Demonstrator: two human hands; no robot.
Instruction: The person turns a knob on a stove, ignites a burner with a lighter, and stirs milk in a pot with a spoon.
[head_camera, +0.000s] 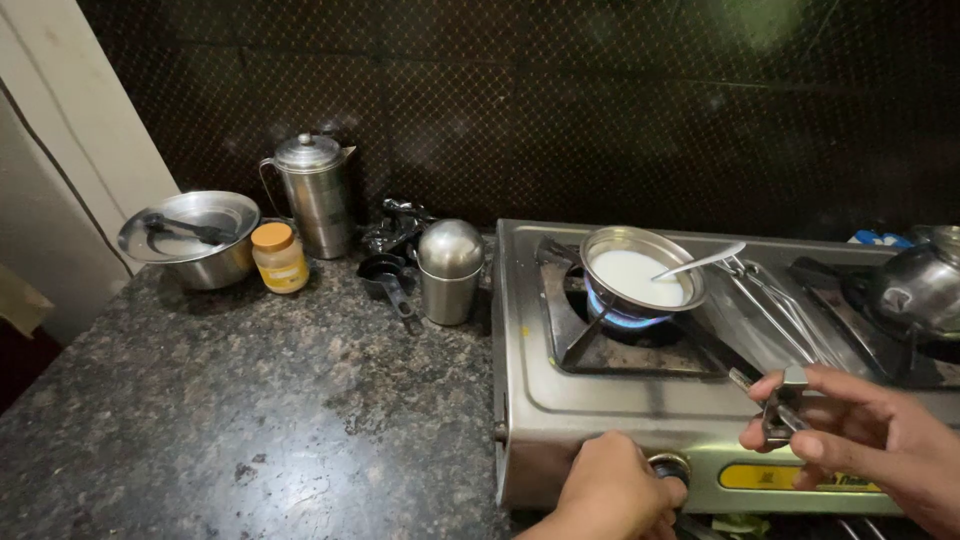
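Gripping the burner knob at the stove's front edge, the left hand adjusted flame under the milk pan; the right hand clenched pot tongs.

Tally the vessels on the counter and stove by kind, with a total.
Steel jugs: 1, lidded jug
Steel bowls: 1, bowl on the counter
Jars: 1, yellow-lidded jar
Steel canisters: 1, domed canister
Black cups: 1, cup
Pans of white liquid: 1, pan over the flame
Kettles: 1, kettle
Total: 7
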